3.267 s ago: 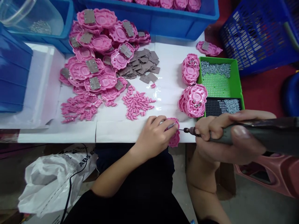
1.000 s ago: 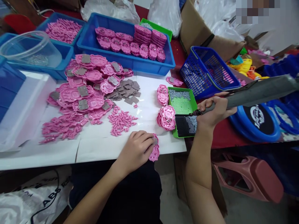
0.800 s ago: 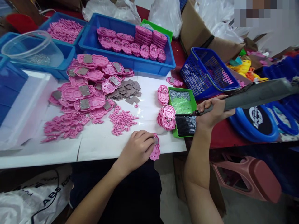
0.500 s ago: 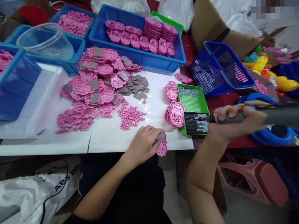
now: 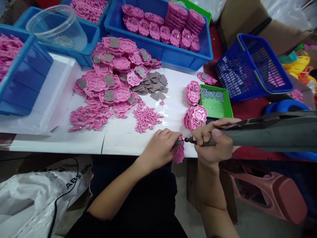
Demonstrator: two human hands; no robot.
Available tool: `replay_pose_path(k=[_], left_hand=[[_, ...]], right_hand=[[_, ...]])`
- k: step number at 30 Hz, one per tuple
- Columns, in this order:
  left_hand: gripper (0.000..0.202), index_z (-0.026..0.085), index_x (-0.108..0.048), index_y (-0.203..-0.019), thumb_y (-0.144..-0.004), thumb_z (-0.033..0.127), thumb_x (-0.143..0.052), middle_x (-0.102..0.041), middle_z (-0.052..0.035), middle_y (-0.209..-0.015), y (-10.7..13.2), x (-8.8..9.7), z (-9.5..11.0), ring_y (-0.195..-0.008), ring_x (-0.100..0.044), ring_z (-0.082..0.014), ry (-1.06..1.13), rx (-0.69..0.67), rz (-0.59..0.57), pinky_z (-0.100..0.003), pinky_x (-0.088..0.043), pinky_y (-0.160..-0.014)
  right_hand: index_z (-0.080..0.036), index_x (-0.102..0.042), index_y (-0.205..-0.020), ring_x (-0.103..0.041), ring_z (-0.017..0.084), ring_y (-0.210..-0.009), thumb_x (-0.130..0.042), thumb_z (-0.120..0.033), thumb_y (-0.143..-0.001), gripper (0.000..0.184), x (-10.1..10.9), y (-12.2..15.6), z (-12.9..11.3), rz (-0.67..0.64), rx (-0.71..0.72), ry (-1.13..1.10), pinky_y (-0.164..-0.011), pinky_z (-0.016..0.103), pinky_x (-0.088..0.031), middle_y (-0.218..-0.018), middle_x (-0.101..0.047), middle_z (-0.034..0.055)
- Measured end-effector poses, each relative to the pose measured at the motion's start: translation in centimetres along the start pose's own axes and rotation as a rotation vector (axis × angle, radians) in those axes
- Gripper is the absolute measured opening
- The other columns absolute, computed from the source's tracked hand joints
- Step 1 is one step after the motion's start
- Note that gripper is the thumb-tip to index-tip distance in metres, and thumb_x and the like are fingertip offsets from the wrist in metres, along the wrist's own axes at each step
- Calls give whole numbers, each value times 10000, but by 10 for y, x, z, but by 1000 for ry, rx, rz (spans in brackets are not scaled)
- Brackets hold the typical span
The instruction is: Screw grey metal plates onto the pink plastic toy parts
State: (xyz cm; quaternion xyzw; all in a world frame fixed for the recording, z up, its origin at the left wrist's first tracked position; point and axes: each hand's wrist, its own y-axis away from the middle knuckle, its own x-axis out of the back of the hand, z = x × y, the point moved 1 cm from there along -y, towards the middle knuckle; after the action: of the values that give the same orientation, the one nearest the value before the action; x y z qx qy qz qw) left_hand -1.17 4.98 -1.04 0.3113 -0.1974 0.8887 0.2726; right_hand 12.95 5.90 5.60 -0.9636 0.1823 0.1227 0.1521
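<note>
My left hand (image 5: 160, 148) is closed over a pink plastic part (image 5: 178, 154) with a grey metal plate, pinning it at the front edge of the white table (image 5: 123, 142). My right hand (image 5: 212, 142) grips a grey electric screwdriver (image 5: 267, 133); its bit tip touches the part right beside my left fingers. Just behind sit two stacks of pink parts with screws (image 5: 195, 116) and a green screw tray (image 5: 216, 103).
A heap of pink parts with plates (image 5: 112, 79), grey plates (image 5: 153, 83), small pink pieces (image 5: 147, 116) and pink clips (image 5: 88, 116) cover the table. Blue bins (image 5: 160, 49) stand behind, a blue basket (image 5: 255, 67) to the right, a white bag (image 5: 32, 195) below left.
My right hand brought the screwdriver from the black screw tray down and left to the part under my left hand. The view tilted down.
</note>
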Motion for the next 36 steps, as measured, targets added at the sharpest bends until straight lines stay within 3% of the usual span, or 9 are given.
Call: replay_pose_path(k=[12,19,24,28,30,32,36], left_hand=[[236,202,-588,-1256,-1021,223,-594,-719,-62,-1166,1,-2,-1,-1113,-626,-257,-38,-15,1,-398,-460,-870],[314,204,-583,-1298,-988,186,-626,-717,-65,-1139,1,-2,-1,-1104,-632,-257,-40,8,-3,-390,-467,-864],[322,209,-602,-1284,-967,166,-639,-710,-55,-1073,0,0,1,-1068,-635,-257,-52,7,-5,-385,-465,-837],[311,219,-616,-1266,-962,160,-646,-725,-46,-1086,0,0,-1,-1071,-642,-249,-49,16,-16,-379,-468,-850],[321,220,-615,-1270,-960,145,-645,-733,-46,-1138,0,-1,-2,-1096,-642,-248,-43,9,-6,-383,-469,-870],[307,216,-616,-1268,-969,152,-645,-734,-45,-1188,0,-1,-2,-1121,-633,-249,-41,-13,1,-392,-466,-885],[191,206,-654,-1209,-1032,222,-588,-723,-58,-1222,3,-2,-1,-1112,-610,-253,-103,-105,13,-404,-451,-870]], right_hand=[[-262,-525,-867,-274,63,-343,-671,-243,-682,236,-3,-1,4,13,-59,4,-362,187,-282,-452,-399,-130],[-268,-538,-825,-279,54,-311,-714,-257,-735,198,-4,-3,6,-197,-25,-14,-338,194,-276,-464,-412,-129],[-267,-558,-830,-290,61,-306,-744,-301,-748,205,-1,-8,9,-439,-68,-37,-334,218,-301,-462,-395,-132],[-270,-574,-852,-290,65,-284,-734,-338,-764,195,4,-11,8,-525,-49,-66,-326,219,-319,-446,-389,-138],[-277,-581,-862,-280,69,-278,-705,-323,-774,159,8,-13,1,-477,-1,-68,-318,213,-313,-438,-388,-137],[-278,-587,-848,-257,74,-264,-657,-287,-752,119,16,-17,-13,-348,110,-54,-299,212,-294,-424,-394,-132],[-258,-552,-790,-215,80,-261,-552,-280,-602,189,40,-43,-41,51,338,5,-287,225,-256,-401,-372,-127]])
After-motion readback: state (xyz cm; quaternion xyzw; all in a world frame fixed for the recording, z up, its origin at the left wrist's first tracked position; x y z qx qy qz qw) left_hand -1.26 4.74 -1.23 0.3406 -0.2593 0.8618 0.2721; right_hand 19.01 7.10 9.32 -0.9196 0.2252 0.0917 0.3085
